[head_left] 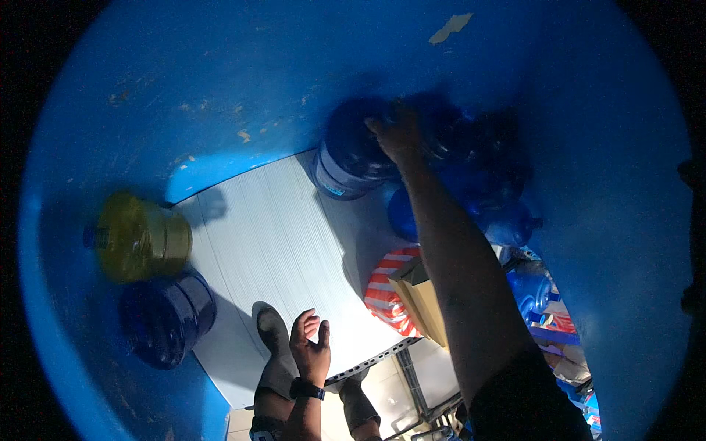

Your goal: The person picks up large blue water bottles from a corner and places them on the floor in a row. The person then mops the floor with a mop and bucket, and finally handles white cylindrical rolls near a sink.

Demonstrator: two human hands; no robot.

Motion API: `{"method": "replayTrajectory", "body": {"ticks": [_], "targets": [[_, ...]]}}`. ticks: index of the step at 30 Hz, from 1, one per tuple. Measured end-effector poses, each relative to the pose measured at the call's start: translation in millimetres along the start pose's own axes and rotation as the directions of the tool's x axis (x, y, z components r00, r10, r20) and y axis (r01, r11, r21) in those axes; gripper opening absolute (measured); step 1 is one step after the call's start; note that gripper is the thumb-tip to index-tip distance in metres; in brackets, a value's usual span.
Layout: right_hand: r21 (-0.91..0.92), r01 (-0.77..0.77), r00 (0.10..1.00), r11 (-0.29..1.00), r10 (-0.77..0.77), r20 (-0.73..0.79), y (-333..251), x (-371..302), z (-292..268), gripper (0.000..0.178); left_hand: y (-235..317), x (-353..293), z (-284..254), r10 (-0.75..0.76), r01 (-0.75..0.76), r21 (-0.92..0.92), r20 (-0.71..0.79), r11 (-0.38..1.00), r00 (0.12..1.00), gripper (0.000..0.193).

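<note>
My right arm reaches far up and forward. In the shade, my right hand (399, 136) is at the top of a large blue water jug (346, 162) that stands against the blue wall. The thumb sticks out to the left, and the fingers look closed around the neck, though shadow blurs them. My left hand (312, 351), with a dark watch on its wrist, hovers over the front of the white ribbed platform (265, 228). It holds nothing; its fingers are loosely bent, with the thumb apart.
A yellow jug (143, 239) and a dark blue jug (168, 316) stand at the left wall. More blue jugs (500, 220) crowd the right. Beside my right forearm are a red-and-white striped bag (390, 287) and a cardboard piece (419, 298). One boot (272, 331) is on the platform.
</note>
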State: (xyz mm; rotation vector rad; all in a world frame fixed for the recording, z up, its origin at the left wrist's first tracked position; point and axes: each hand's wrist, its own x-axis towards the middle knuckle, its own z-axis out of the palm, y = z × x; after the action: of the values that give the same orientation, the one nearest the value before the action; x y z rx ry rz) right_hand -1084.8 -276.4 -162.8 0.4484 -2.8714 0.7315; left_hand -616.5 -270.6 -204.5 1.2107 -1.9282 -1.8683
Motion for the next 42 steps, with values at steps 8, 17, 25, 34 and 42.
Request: {"method": "replayTrajectory", "body": {"ticks": [8, 17, 25, 34, 42], "targets": [[0.048, 0.339, 0.937, 0.94, -0.341, 0.073, -39, -193, -11, 0.046, 66, 46, -13, 0.199, -0.191, 0.185, -0.028, 0.964, 0.98, 0.084], [0.66, 0.018, 0.444, 0.751, -0.598, 0.668, -16, -325, -126, 0.09, 41, 49, 5, 0.48, -0.512, 0.274, 0.18, 0.814, 0.859, 0.067], [-0.391, -0.345, 0.938, 0.853, 0.325, -0.12, 195, -73, -144, 0.075, 29, 33, 6, 0.277, -0.273, 0.131, -0.012, 0.953, 0.961, 0.055], [-0.516, -0.331, 0.941, 0.79, 0.236, -0.242, 250, -78, -113, 0.082, 47, 61, -6, 0.466, -0.45, 0.309, 0.025, 0.838, 0.884, 0.056], [-0.24, -0.107, 0.924, 0.965, 0.007, -0.382, 123, -126, -141, 0.063, 32, 78, -6, 0.29, -0.184, 0.44, -0.186, 0.879, 0.939, 0.067]]}}
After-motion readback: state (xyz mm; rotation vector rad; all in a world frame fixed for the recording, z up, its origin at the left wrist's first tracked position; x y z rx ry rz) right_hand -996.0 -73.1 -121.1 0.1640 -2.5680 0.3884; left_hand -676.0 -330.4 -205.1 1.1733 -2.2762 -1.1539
